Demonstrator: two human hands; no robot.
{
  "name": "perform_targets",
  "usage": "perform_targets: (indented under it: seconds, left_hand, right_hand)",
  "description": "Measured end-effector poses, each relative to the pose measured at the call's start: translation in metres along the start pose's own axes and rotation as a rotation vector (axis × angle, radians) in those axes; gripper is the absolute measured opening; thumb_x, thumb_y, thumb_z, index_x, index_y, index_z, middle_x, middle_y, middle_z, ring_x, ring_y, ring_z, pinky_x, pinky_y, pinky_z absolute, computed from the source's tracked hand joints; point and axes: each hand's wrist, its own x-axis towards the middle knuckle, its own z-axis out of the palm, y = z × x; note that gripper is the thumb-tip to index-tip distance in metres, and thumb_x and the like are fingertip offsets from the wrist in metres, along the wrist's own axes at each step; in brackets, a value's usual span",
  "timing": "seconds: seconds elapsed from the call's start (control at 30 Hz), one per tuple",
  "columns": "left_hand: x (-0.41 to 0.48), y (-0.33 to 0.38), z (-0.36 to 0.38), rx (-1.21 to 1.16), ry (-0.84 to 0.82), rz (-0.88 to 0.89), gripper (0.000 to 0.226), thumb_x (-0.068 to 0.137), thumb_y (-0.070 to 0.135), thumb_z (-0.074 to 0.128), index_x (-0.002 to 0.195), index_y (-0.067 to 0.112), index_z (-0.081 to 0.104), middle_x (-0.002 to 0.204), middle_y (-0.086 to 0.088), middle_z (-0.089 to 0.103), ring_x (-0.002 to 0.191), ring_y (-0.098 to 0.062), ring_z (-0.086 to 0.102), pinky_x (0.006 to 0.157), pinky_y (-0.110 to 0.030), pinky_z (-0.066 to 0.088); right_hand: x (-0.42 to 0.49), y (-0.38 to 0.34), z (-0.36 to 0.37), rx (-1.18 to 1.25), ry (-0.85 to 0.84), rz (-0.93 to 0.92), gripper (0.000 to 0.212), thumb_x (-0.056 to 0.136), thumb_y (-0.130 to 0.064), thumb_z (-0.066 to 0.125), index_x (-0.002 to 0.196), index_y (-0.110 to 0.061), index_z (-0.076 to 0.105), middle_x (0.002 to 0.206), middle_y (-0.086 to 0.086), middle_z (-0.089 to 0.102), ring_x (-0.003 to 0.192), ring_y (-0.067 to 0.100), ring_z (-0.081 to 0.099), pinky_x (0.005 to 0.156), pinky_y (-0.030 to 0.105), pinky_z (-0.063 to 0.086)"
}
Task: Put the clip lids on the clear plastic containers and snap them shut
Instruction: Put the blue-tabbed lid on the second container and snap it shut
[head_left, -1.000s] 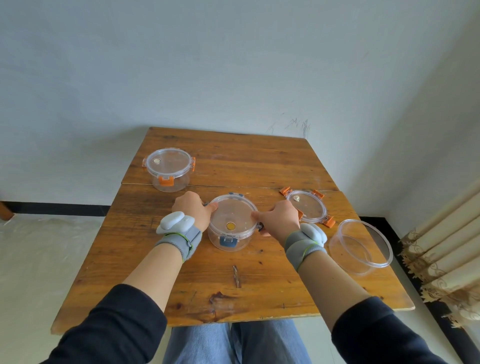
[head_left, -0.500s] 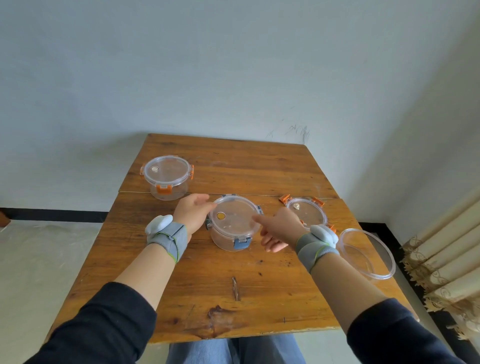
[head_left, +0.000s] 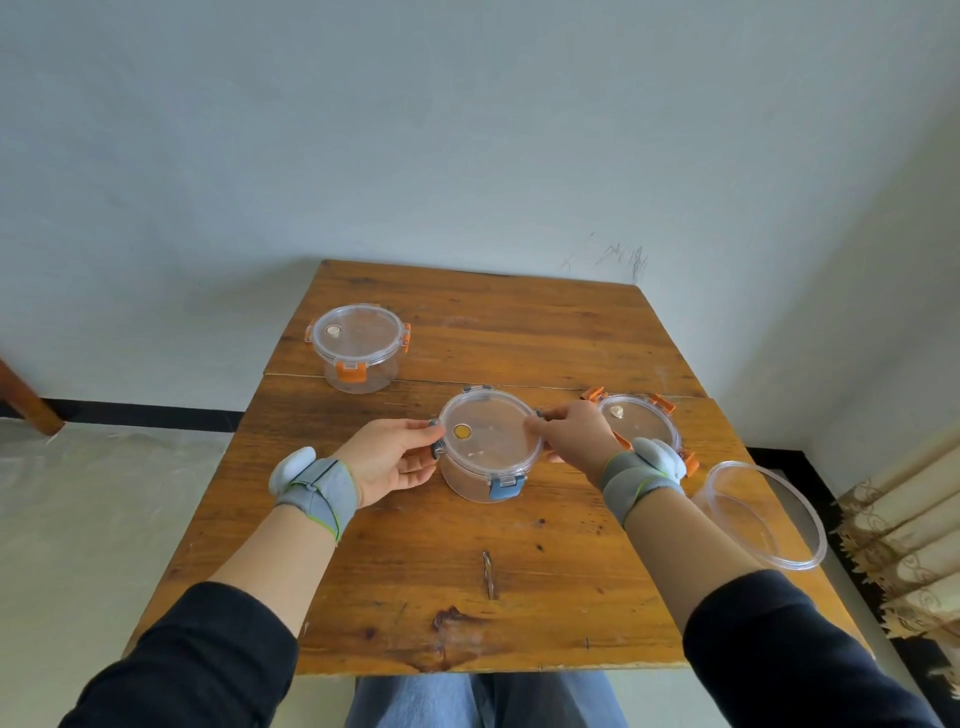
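Observation:
A clear round container with a blue-clip lid (head_left: 488, 447) stands mid-table, its front clip folded down. My left hand (head_left: 395, 457) cups its left side, thumb on the left clip. On the lid's right edge rests my right hand (head_left: 569, 434), fingers at the right clip. A second container with an orange-clip lid (head_left: 358, 345) stands closed at the back left. Behind my right wrist lies a loose orange-clip lid (head_left: 641, 421) with its clips flared out. An open clear container (head_left: 769, 514) without a lid sits at the right edge.
The wooden table (head_left: 519, 332) has a seam across its middle and a dark gouge (head_left: 487, 574) near the front. A pale wall lies behind, a curtain (head_left: 904, 551) at the right, floor to the left.
The view has shifted. Both hands have moved back onto the blue-clip container's sides, my left thumb now on the left clip and my right fingers on the lid's right edge.

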Motion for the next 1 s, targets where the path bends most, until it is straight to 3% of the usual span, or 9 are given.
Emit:
perform_targets:
  seconds: [0.1, 0.17, 0.3, 0.4, 0.5, 0.6, 0.7, 0.83, 1.0]
  left_hand:
    - [0.001, -0.003, 0.001, -0.041, 0.021, 0.016, 0.012, 0.085, 0.012, 0.068, 0.095, 0.006, 0.064, 0.083, -0.008, 0.061, 0.076, -0.017, 0.056, 0.078, -0.034, 0.053]
    - [0.002, -0.003, 0.002, 0.053, 0.102, 0.069, 0.018, 0.083, 0.014, 0.072, 0.097, 0.004, 0.066, 0.085, -0.008, 0.063, 0.079, -0.018, 0.058, 0.077, -0.036, 0.056]
    - [0.004, 0.003, 0.009, 0.246, 0.26, 0.215, 0.023, 0.081, 0.012, 0.074, 0.1, -0.001, 0.069, 0.089, -0.016, 0.069, 0.074, -0.022, 0.066, 0.065, -0.028, 0.06]
    - [0.008, 0.004, 0.013, 0.259, 0.291, 0.248, 0.026, 0.08, 0.008, 0.074, 0.103, -0.004, 0.069, 0.09, -0.019, 0.069, 0.072, -0.023, 0.067, 0.058, -0.023, 0.06]
    - [0.011, 0.008, 0.015, 0.255, 0.308, 0.235, 0.031, 0.079, 0.006, 0.075, 0.107, -0.005, 0.067, 0.095, -0.023, 0.07, 0.077, -0.028, 0.068, 0.061, -0.027, 0.06]
    - [0.014, 0.009, 0.016, 0.242, 0.314, 0.235, 0.032, 0.079, 0.006, 0.074, 0.108, -0.005, 0.067, 0.094, -0.022, 0.07, 0.076, -0.028, 0.068, 0.065, -0.03, 0.06]
    - [0.016, 0.007, 0.015, 0.221, 0.309, 0.237, 0.03, 0.081, 0.01, 0.074, 0.108, -0.002, 0.068, 0.092, -0.017, 0.069, 0.076, -0.024, 0.067, 0.071, -0.032, 0.059]
    - [0.023, 0.011, 0.017, 0.08, 0.189, 0.147, 0.027, 0.087, 0.012, 0.067, 0.112, 0.003, 0.064, 0.099, -0.013, 0.065, 0.074, -0.02, 0.062, 0.07, -0.034, 0.06]
    - [0.047, 0.026, 0.024, -0.099, 0.235, 0.146, 0.003, 0.087, 0.007, 0.066, 0.088, 0.005, 0.066, 0.092, -0.011, 0.064, 0.078, -0.019, 0.059, 0.068, -0.029, 0.058]
  right_hand:
    - [0.0, 0.003, -0.002, 0.003, 0.004, 0.015, 0.028, 0.085, -0.025, 0.067, 0.088, 0.002, 0.072, 0.079, 0.014, 0.072, 0.069, 0.022, 0.064, 0.081, 0.043, 0.061]
    - [0.001, 0.004, -0.003, 0.016, 0.014, 0.023, 0.028, 0.085, -0.023, 0.067, 0.085, 0.004, 0.073, 0.076, 0.016, 0.073, 0.066, 0.021, 0.064, 0.08, 0.041, 0.061]
    - [0.003, 0.002, -0.004, 0.072, 0.003, 0.046, 0.027, 0.086, -0.017, 0.068, 0.091, 0.009, 0.072, 0.078, 0.019, 0.071, 0.065, 0.023, 0.064, 0.076, 0.037, 0.062]
    - [0.005, 0.002, -0.004, 0.118, -0.009, 0.086, 0.026, 0.087, -0.012, 0.068, 0.095, 0.012, 0.069, 0.079, 0.018, 0.066, 0.063, 0.023, 0.064, 0.067, 0.033, 0.062]
    - [0.005, 0.002, -0.006, 0.141, -0.013, 0.121, 0.014, 0.086, -0.01, 0.068, 0.088, 0.002, 0.063, 0.08, 0.017, 0.063, 0.061, 0.024, 0.064, 0.06, 0.03, 0.061]
    - [0.007, 0.003, -0.007, 0.181, -0.022, 0.129, 0.015, 0.084, -0.009, 0.07, 0.084, -0.002, 0.056, 0.081, 0.017, 0.06, 0.061, 0.025, 0.065, 0.055, 0.028, 0.061]
    - [0.009, 0.005, -0.009, 0.238, -0.052, 0.134, 0.015, 0.083, -0.008, 0.071, 0.089, -0.003, 0.059, 0.084, 0.019, 0.058, 0.068, 0.029, 0.067, 0.066, 0.037, 0.062]
    - [0.017, 0.004, -0.01, 0.312, -0.052, 0.145, 0.031, 0.082, -0.008, 0.073, 0.105, 0.012, 0.064, 0.089, 0.02, 0.059, 0.075, 0.029, 0.066, 0.051, 0.026, 0.06]
    - [0.04, -0.002, -0.005, 0.359, 0.017, 0.122, 0.017, 0.083, -0.009, 0.071, 0.092, 0.005, 0.068, 0.084, 0.018, 0.063, 0.068, 0.025, 0.064, 0.054, 0.024, 0.058]
